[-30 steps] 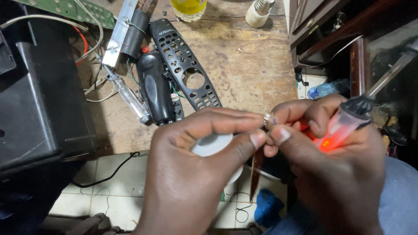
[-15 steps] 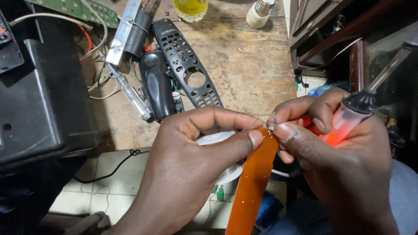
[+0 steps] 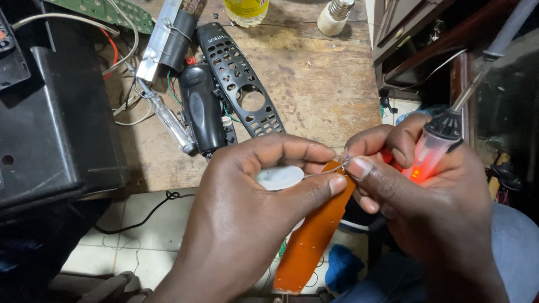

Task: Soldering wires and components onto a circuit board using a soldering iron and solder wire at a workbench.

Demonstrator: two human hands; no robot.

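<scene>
My left hand (image 3: 247, 219) holds a small white round part (image 3: 279, 177) and pinches the top of a long orange circuit strip (image 3: 314, 235) that hangs down past the bench edge. My right hand (image 3: 426, 202) meets it at the strip's top, thumb and forefinger pinching a thin bare wire (image 3: 341, 164). The same hand also grips a soldering iron (image 3: 435, 148) with a clear handle glowing red, its metal shaft pointing up and to the right.
On the wooden bench (image 3: 320, 84) lie a black remote front cover (image 3: 238, 78), a black remote body (image 3: 201, 109), a clear-handled screwdriver (image 3: 168, 120), a green circuit board (image 3: 101, 11), a bottle (image 3: 247, 10) and a bulb (image 3: 334, 14). A black box (image 3: 50, 112) stands left.
The orange strip has come into view, hanging lower between my hands. My hands have shifted slightly lower and the strip's top stays pinched where my fingertips meet.
</scene>
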